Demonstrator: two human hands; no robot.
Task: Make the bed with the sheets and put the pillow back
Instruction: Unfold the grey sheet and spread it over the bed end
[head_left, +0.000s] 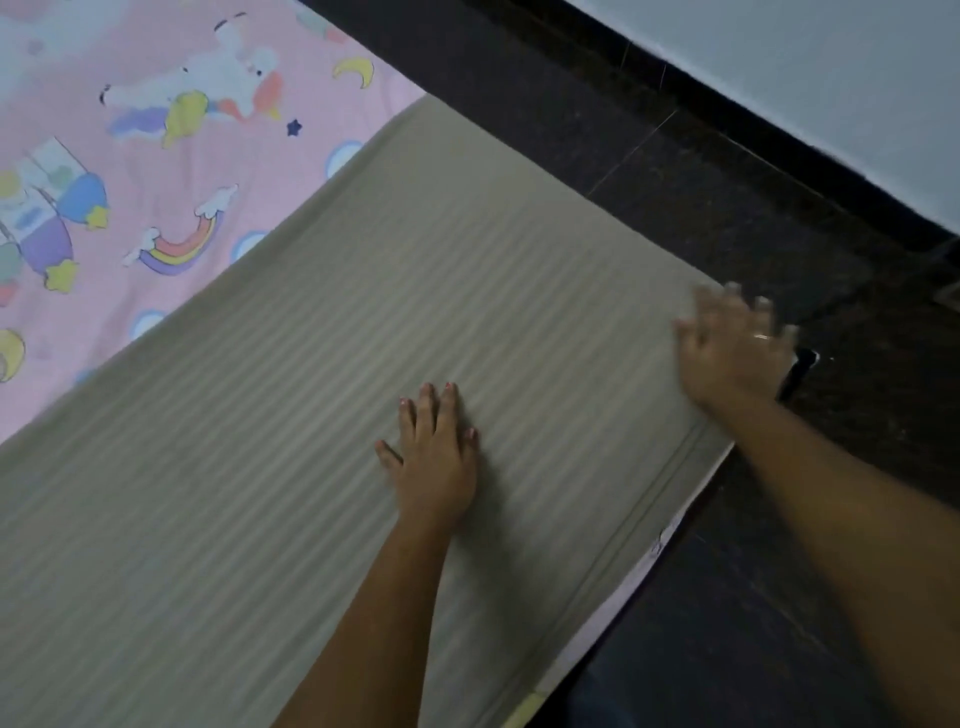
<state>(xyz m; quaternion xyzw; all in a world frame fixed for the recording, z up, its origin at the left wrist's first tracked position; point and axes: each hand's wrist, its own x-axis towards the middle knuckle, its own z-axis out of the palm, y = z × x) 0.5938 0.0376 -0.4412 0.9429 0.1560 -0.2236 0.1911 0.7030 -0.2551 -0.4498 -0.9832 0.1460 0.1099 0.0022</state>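
Observation:
A beige striped sheet (332, 395) lies spread flat across the bed, over a pink sheet (156, 171) printed with unicorns and rainbows. My left hand (436, 457) rests palm down on the beige sheet near its middle, fingers together. My right hand (732, 348) is blurred, fingers spread, flat at the sheet's far right corner by the bed's edge. Neither hand holds anything. No pillow is in view.
Dark speckled floor tiles (701, 171) run along the right side of the bed. A pale wall (831, 67) rises at the top right above a dark skirting. A small dark object (800, 371) lies on the floor just beyond my right hand.

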